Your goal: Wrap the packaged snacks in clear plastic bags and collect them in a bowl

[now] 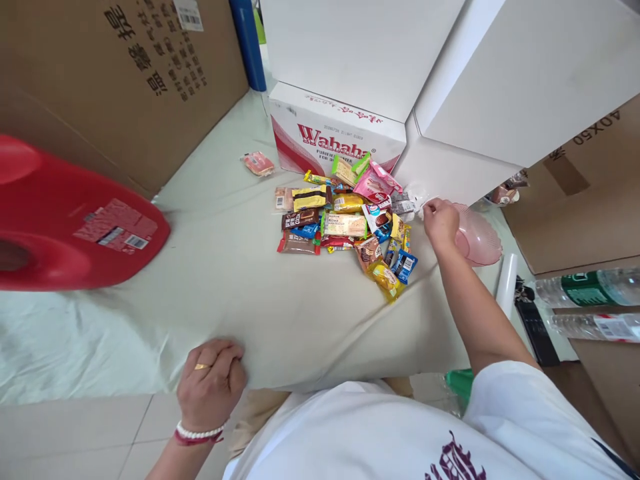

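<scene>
My right hand [440, 223] is pinched at the right side of a heap of wrapped snacks [345, 225], its fingertips on a clear plastic snack packet [406, 202]. The fingers partly hide the packet's end. Just beyond that hand sits a pink see-through plastic bowl [477, 237], partly covered by my wrist. Curled into a fist, my left hand [213, 383] rests at the front edge of the cloth-covered table [240, 293] with nothing visible in it. A single pink-wrapped snack [259, 163] lies apart, left of the heap.
A Wahaha carton [337, 133] and large white boxes [360, 40] stand behind the heap. At the left are a red jug [75, 220] and a brown carton [100, 87]. Plastic bottles [593, 288], a white roll [507, 285] and a black object [537, 330] lie at the right.
</scene>
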Tool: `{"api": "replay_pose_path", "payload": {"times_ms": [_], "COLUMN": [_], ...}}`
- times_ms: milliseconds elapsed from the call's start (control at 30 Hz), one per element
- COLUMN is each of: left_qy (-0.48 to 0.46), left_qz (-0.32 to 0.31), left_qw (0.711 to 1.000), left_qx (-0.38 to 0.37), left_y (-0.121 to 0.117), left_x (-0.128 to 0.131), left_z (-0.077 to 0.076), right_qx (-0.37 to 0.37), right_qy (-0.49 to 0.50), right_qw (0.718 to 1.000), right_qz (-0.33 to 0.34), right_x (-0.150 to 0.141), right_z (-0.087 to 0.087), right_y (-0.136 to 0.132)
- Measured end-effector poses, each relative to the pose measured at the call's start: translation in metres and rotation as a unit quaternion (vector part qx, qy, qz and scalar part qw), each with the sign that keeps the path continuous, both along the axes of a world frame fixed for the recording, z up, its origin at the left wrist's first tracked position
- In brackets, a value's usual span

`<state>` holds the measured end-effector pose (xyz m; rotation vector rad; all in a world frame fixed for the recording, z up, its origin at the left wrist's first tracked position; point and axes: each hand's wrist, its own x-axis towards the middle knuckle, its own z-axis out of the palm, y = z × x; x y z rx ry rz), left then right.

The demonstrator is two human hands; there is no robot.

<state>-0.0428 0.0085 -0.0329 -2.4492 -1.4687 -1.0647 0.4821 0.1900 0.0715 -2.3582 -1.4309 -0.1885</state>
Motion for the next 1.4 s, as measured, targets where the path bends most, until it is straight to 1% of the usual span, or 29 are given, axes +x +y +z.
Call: {"api": "replay_pose_path", "payload": {"times_ms": [33, 67, 133, 200, 233, 333, 433, 567, 633, 700, 733, 767, 800, 833, 867, 900, 967, 1000, 1033, 1067, 1133, 1200, 1233, 1267, 1300, 1333, 1367, 1400], "left_qy": [-0.002, -0.004, -0.003, -0.001, 0.0, 0.002, 0.007, -0.001, -0.014, -0.042, -0.065, -0.094, -0.129, -0.166, -0.203, -0.239, -0.303, -0.334, -0.368, -0.398, -0.445, -0.47, -0.474, -0.477, -0.476, -0.474, -0.471, -0.469], "left_qz": [0.001, 0.001, 0.0, 0.002, 0.005, 0.007, 0.006, 0.007, 0.008, 0.004, 0.007, 0.016, 0.026, 0.035, 0.037, 0.03, -0.018, -0.05, -0.085, -0.121, -0.164, -0.193, -0.198, -0.2, -0.208, -0.213, -0.211, -0.203], "left_qw": [1.0, 1.0, 1.0, 1.0, 1.0, 1.0, 1.0, 0.999, 0.999, 0.999, 0.998, 0.995, 0.99, 0.982, 0.971, 0.958, 0.924, 0.899, 0.865, 0.822, 0.731, 0.647, 0.617, 0.592, 0.573, 0.566, 0.572, 0.586], "left_qx": [0.004, 0.008, 0.014, 0.018, 0.017, 0.008, 0.013, 0.042, 0.04, 0.018, -0.001, -0.025, -0.054, -0.086, -0.12, -0.155, -0.234, -0.278, -0.329, -0.39, -0.49, -0.568, -0.597, -0.618, -0.634, -0.64, -0.638, -0.629], "left_y": [0.0, 0.0, 0.0, 0.0, 0.0, -0.001, -0.001, 0.001, 0.002, 0.0, -0.002, -0.005, -0.009, -0.013, -0.017, -0.02, -0.023, -0.023, -0.02, -0.016, -0.002, 0.016, 0.025, 0.033, 0.04, 0.045, 0.048, 0.049], "left_x": [0.0, 0.001, 0.003, 0.004, 0.004, 0.004, 0.003, 0.003, 0.004, 0.004, 0.005, 0.006, 0.008, 0.011, 0.015, 0.021, 0.038, 0.049, 0.062, 0.076, 0.107, 0.139, 0.154, 0.169, 0.181, 0.191, 0.199, 0.204], "left_z": [0.0, 0.0, 0.001, 0.002, 0.002, 0.003, 0.0, -0.003, -0.003, 0.0, 0.002, 0.004, 0.008, 0.011, 0.016, 0.021, 0.032, 0.038, 0.045, 0.051, 0.062, 0.069, 0.071, 0.072, 0.071, 0.07, 0.069, 0.067], "right_qx": [0.013, 0.008, -0.046, -0.11, -0.126, -0.129, -0.117, -0.106, -0.071, 0.003, 0.055, 0.109, 0.16, 0.2, 0.222, 0.225, 0.199, 0.183, 0.171, 0.164, 0.156, 0.15, 0.146, 0.138, 0.128, 0.118, 0.114, 0.123], "right_qy": [-0.009, -0.005, 0.032, 0.071, 0.08, 0.066, 0.032, -0.038, -0.07, -0.048, -0.008, 0.054, 0.137, 0.235, 0.342, 0.445, 0.612, 0.668, 0.707, 0.735, 0.768, 0.784, 0.787, 0.784, 0.776, 0.76, 0.737, 0.709], "right_qw": [1.0, 1.0, 0.998, 0.991, 0.988, 0.989, 0.992, 0.993, 0.993, 0.995, 0.993, 0.986, 0.97, 0.944, 0.906, 0.86, 0.76, 0.716, 0.681, 0.654, 0.617, 0.598, 0.596, 0.601, 0.614, 0.635, 0.661, 0.69], "right_qz": [0.004, 0.011, 0.027, 0.035, 0.034, 0.028, 0.034, 0.04, 0.06, 0.091, 0.106, 0.116, 0.121, 0.119, 0.114, 0.108, 0.095, 0.09, 0.084, 0.077, 0.066, 0.064, 0.066, 0.069, 0.073, 0.078, 0.081, 0.079], "right_x": [0.005, 0.008, 0.008, 0.002, -0.002, -0.015, -0.019, -0.01, -0.004, -0.001, -0.001, -0.002, -0.005, -0.009, -0.014, -0.021, -0.038, -0.047, -0.057, -0.066, -0.085, -0.104, -0.112, -0.12, -0.127, -0.133, -0.136, -0.135], "right_z": [0.003, 0.004, 0.0, -0.007, -0.011, -0.016, -0.008, 0.017, 0.028, 0.035, 0.036, 0.036, 0.034, 0.031, 0.026, 0.021, 0.009, 0.003, -0.003, -0.008, -0.017, -0.025, -0.028, -0.03, -0.032, -0.034, -0.034, -0.035], "right_y": [-0.004, -0.006, -0.005, 0.001, 0.006, 0.017, 0.018, 0.002, -0.012, -0.03, -0.04, -0.05, -0.061, -0.072, -0.083, -0.093, -0.112, -0.12, -0.127, -0.134, -0.145, -0.154, -0.158, -0.162, -0.166, -0.17, -0.173, -0.175]}}
